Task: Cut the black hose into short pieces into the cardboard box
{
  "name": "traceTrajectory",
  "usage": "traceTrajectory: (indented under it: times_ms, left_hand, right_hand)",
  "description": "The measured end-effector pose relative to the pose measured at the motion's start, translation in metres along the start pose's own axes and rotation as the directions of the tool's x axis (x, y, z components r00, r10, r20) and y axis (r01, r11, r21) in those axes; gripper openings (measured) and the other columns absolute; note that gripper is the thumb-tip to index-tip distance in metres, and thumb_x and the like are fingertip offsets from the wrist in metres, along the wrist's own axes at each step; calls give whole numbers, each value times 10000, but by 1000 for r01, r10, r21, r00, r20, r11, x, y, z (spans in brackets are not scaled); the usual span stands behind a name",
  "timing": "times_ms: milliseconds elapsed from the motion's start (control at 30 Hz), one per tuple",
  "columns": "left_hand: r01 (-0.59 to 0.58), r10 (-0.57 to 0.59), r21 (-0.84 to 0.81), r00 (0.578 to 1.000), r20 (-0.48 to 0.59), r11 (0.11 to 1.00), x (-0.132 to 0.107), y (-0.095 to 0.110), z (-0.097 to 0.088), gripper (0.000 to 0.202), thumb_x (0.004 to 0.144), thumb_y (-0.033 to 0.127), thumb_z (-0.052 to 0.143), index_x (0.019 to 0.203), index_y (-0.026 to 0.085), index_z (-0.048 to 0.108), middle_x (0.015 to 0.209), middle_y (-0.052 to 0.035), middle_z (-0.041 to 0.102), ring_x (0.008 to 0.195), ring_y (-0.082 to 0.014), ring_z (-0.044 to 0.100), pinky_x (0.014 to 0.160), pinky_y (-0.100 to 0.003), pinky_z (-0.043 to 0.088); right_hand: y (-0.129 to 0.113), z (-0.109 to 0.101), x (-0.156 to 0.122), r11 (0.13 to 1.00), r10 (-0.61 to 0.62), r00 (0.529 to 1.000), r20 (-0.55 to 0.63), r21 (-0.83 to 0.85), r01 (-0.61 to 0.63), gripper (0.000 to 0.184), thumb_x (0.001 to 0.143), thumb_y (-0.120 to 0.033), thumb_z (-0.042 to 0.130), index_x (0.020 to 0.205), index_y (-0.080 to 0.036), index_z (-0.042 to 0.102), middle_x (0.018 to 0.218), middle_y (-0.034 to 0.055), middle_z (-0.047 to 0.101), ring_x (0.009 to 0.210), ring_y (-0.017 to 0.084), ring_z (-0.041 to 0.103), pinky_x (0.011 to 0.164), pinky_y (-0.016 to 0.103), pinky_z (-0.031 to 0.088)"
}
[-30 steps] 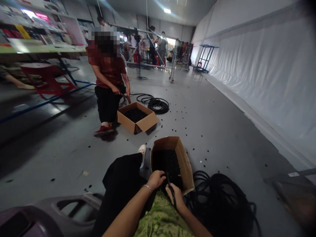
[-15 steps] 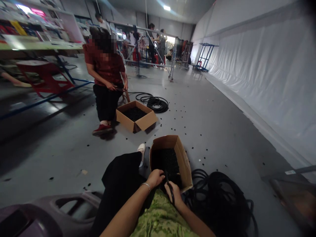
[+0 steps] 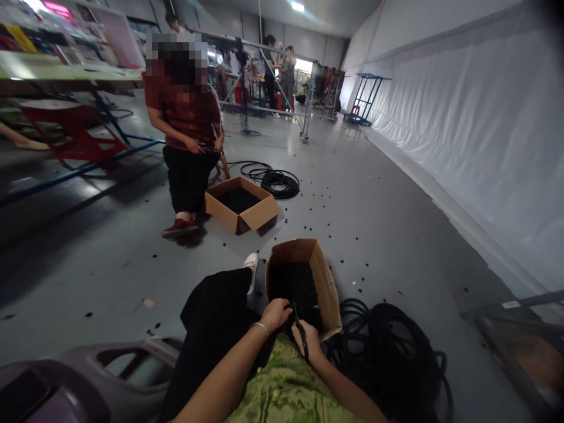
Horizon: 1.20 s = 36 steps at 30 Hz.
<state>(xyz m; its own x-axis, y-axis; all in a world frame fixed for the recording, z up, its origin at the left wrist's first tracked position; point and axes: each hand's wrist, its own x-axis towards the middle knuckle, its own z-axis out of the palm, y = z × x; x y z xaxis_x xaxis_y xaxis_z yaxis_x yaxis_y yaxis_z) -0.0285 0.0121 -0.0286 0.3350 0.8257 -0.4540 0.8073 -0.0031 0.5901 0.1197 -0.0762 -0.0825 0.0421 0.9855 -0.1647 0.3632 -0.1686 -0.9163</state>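
Note:
My right hand is closed round the handles of black scissors, whose blades point up and away over the near edge of a cardboard box. Close by on the left, my left hand is closed, its fingertips pinched beside the blades. Something dark shows at those fingertips, too small to make out against the box's shadow. Many small black pieces lie inside the box. Loops of black tubing are heaped on the floor to the right of my right hand.
A seated co-worker in dark red works behind another open box of black pieces. A second black coil lies beyond it. Black bits dot the floor. A grey-purple plastic seat is at lower left; white sheeting hangs along the right.
The view has shifted slightly. My hands stay together over the box's near edge, both still closed. The co-worker's hands have moved a little.

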Motion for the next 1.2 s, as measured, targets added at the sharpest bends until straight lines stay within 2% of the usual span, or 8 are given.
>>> traceTrajectory:
  times_ms: [367, 533, 600, 700, 800, 867, 1000, 1200]
  left_hand:
    - [42, -41, 11, 999, -20, 999, 8, -7, 5, 196, 897, 269, 558, 955, 163, 713, 842, -72, 733, 792, -178, 691, 687, -232, 440]
    - [-2, -13, -252, 998, -58, 968, 10, -10, 7, 123, 872, 220, 598, 925, 163, 693, 680, -10, 662, 633, -132, 631, 620, -215, 425]
    - [34, -66, -491, 997, -46, 871, 9, -8, 7, 112, 863, 239, 618, 903, 151, 675, 595, 28, 588, 520, -106, 561, 543, -206, 399]
    - [31, -126, -790, 990, -59, 612, 6, -2, 4, 173, 831, 272, 673, 906, 118, 649, 568, 55, 515, 463, -78, 494, 511, -205, 392]
    - [32, -131, -922, 991, -20, 386, 1, 3, -4, 332, 804, 333, 720, 1036, 115, 624, 580, 76, 482, 438, -68, 468, 482, -209, 388]
    - [5, -121, -944, 992, -37, 330, -3, 6, -9, 371, 790, 359, 740, 1043, 118, 617, 573, 88, 453, 414, -50, 416, 449, -198, 350]
    - [-4, -150, -935, 987, -61, 356, -8, 12, -15, 229, 857, 357, 651, 910, 144, 587, 545, 101, 392, 375, -34, 328, 395, -182, 265]
    - [54, -189, -898, 981, -34, 438, -12, 20, -19, 124, 894, 259, 524, 801, 196, 470, 544, 88, 428, 365, -43, 323, 376, -165, 233]
  right_hand:
    - [16, 3, 1, 997, 27, 997, -71, -66, -31, 332, 793, -448, 536, 753, -162, 700, 663, 28, 664, 630, 179, 590, 618, 255, 446]
    - [12, 0, 0, 995, 20, 999, -44, -100, -24, 335, 804, -453, 519, 751, -173, 697, 701, 43, 686, 665, 204, 619, 631, 274, 464]
    - [7, -3, 0, 993, 36, 999, -26, -109, -38, 357, 816, -475, 515, 734, -174, 690, 709, 47, 685, 678, 207, 621, 642, 279, 467]
    - [1, -7, 1, 993, 83, 996, 18, -90, -81, 351, 801, -488, 557, 795, -171, 706, 706, 37, 679, 670, 199, 618, 645, 276, 468]
    - [-2, -11, 0, 993, 113, 993, 36, -23, -112, 396, 792, -512, 597, 904, -155, 725, 691, 32, 664, 640, 179, 600, 619, 271, 463]
    - [-5, -13, -2, 987, 149, 987, 60, 56, -152, 481, 793, -537, 611, 1033, -133, 715, 633, 14, 625, 568, 155, 560, 562, 261, 441]
    - [-15, -19, -8, 964, 157, 981, 111, 200, -177, 571, 788, -511, 643, 1196, -111, 663, 646, -1, 615, 523, 118, 538, 530, 235, 435]
    - [-31, -28, -10, 984, 116, 984, 131, 120, -132, 471, 807, -421, 635, 1187, -148, 688, 685, -2, 628, 508, 102, 530, 524, 226, 427]
